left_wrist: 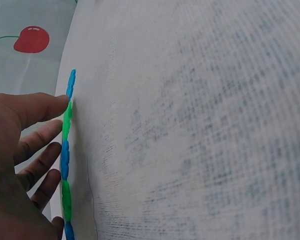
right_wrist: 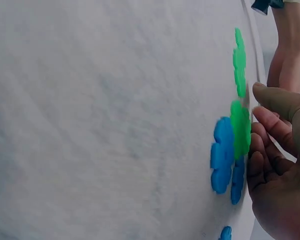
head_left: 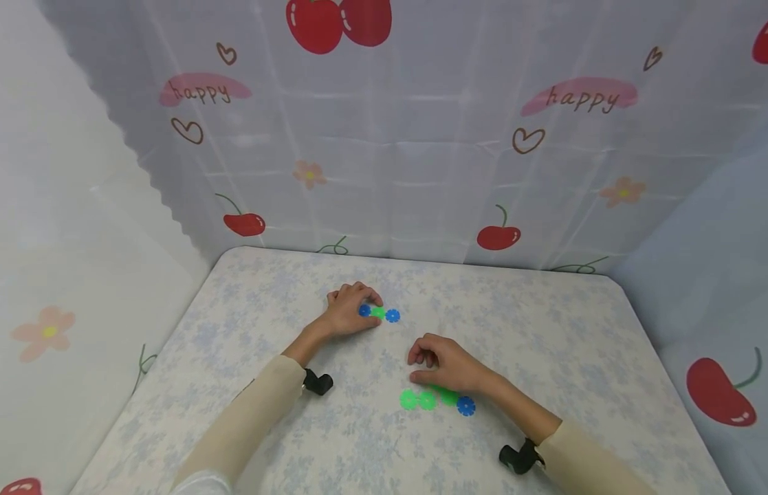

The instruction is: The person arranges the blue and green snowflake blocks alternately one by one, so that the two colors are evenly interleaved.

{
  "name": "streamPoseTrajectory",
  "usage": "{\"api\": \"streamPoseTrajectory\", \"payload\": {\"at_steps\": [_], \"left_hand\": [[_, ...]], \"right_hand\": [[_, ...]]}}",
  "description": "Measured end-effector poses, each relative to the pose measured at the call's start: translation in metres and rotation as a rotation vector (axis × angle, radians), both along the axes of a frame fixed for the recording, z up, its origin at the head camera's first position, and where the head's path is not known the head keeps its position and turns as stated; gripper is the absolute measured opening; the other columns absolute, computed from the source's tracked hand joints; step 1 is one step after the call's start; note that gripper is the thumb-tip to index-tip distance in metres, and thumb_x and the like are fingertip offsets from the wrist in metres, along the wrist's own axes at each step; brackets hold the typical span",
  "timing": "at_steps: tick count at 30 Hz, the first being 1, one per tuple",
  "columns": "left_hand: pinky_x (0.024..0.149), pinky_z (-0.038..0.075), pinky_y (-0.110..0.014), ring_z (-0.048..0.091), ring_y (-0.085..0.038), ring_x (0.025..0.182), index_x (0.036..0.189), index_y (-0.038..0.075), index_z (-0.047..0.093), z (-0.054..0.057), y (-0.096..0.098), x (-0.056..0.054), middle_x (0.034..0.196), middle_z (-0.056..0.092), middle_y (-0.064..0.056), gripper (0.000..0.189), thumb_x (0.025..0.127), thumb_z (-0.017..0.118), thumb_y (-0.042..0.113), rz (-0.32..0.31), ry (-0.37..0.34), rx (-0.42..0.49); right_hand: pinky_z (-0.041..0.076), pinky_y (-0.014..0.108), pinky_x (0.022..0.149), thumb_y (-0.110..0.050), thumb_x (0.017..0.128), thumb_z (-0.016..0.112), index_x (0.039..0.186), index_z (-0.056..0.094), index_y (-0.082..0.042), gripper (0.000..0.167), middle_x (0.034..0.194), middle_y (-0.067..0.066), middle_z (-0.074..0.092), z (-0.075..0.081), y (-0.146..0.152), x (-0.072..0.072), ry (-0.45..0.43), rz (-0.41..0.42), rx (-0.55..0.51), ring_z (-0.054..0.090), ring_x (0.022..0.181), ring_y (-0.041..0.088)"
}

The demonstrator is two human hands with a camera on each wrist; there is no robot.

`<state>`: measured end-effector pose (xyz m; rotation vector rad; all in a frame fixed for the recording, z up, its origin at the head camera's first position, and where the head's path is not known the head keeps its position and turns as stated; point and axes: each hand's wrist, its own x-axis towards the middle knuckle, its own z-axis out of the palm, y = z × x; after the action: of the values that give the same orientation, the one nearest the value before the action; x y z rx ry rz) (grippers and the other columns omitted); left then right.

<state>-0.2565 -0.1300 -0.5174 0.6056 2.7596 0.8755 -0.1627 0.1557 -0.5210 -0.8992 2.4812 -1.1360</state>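
Note:
My left hand (head_left: 351,313) is at a row of flat, flower-edged plastic discs near the back of the table. Its thumb and index finger are at opposite edges of a green disc (head_left: 378,313), with a blue disc (head_left: 392,315) just beyond. The left wrist view shows the row edge-on, green discs (left_wrist: 66,200) alternating with blue discs (left_wrist: 65,160). My right hand (head_left: 448,364) hovers over loose discs, its thumb and index finger apart and the other fingers loosely curled. Beneath it are several green discs (head_left: 428,401) and a blue disc (head_left: 466,405).
A pale table (head_left: 247,289) with a blue floral pattern carries the discs. Behind it hangs a curtain (head_left: 390,172) with cherries and hearts. Black wrist cameras are strapped to the left (head_left: 318,382) and right (head_left: 520,457) forearms.

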Motion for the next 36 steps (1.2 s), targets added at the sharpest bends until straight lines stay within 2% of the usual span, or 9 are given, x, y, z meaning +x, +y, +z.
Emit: {"api": "streamPoseTrajectory", "payload": {"at_steps": [6, 13, 19, 26, 36], "left_hand": [[0.11, 0.021, -0.066, 0.046, -0.036, 0.13, 0.122, 0.024, 0.071, 0.001, 0.003, 0.002, 0.142, 0.058, -0.007, 0.023, 0.099, 0.072, 0.028, -0.017, 0.008, 0.004], [0.112, 0.02, -0.067, 0.047, -0.034, 0.131, 0.123, 0.024, 0.071, -0.005, 0.007, 0.0, 0.14, 0.06, -0.005, 0.029, 0.097, 0.077, 0.035, -0.041, 0.025, 0.033], [0.112, 0.021, -0.067, 0.048, -0.035, 0.13, 0.123, 0.023, 0.072, -0.006, 0.014, 0.001, 0.137, 0.06, -0.005, 0.03, 0.096, 0.08, 0.035, -0.059, 0.03, 0.042], [0.111, 0.023, -0.065, 0.049, -0.034, 0.13, 0.12, 0.026, 0.072, -0.007, 0.02, 0.001, 0.137, 0.061, -0.004, 0.026, 0.097, 0.079, 0.035, -0.056, 0.051, 0.029], [0.11, 0.022, -0.066, 0.048, -0.036, 0.131, 0.118, 0.025, 0.073, -0.011, 0.022, 0.0, 0.137, 0.062, -0.004, 0.021, 0.099, 0.079, 0.032, -0.055, 0.054, 0.062]], "right_hand": [[0.051, 0.026, 0.081, -0.026, 0.096, 0.084, 0.109, 0.073, -0.018, 0.02, 0.1, 0.003, 0.067, 0.0, -0.001, 0.013, 0.006, 0.01, 0.004, 0.061, 0.088, 0.019], [0.05, 0.026, 0.087, -0.033, 0.095, 0.085, 0.109, 0.073, -0.022, 0.022, 0.104, -0.004, 0.068, -0.003, -0.002, 0.023, 0.025, 0.01, 0.037, 0.059, 0.096, 0.013], [0.043, 0.031, 0.092, -0.037, 0.092, 0.087, 0.109, 0.073, -0.024, 0.026, 0.106, -0.007, 0.068, -0.004, -0.003, 0.03, 0.061, 0.043, 0.044, 0.054, 0.098, 0.013], [0.032, 0.035, 0.093, -0.04, 0.087, 0.092, 0.108, 0.073, -0.029, 0.03, 0.106, -0.008, 0.066, -0.004, -0.007, 0.033, 0.057, 0.062, 0.066, 0.049, 0.097, 0.012], [0.029, 0.038, 0.093, -0.037, 0.088, 0.091, 0.105, 0.071, -0.026, 0.029, 0.103, -0.007, 0.067, 0.0, -0.008, 0.033, 0.019, 0.053, 0.059, 0.049, 0.097, 0.014]]}}
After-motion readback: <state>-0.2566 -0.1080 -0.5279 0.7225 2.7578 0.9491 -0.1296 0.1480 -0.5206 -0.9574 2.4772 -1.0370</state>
